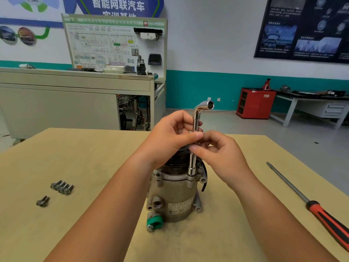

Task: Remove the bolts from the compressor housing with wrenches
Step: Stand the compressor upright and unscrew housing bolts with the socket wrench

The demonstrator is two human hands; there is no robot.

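Left hand (pixel 170 138) and right hand (pixel 223 157) both pinch the upright wrench (pixel 195 120) seated on the compressor housing (pixel 173 193), mid-frame. Bolts (pixel 62 186) lie lower left; a screwdriver (pixel 311 202) lies by the right edge of the table (pixel 245 233)

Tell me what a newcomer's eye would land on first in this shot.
First the chrome L-shaped socket wrench, upright at centre, gripped by the left hand and pinched lower down by the right hand. Its lower end sits on the flange of the compressor housing, which stands on the wooden table. Loose bolts lie to the left, a red-and-black screwdriver to the right.
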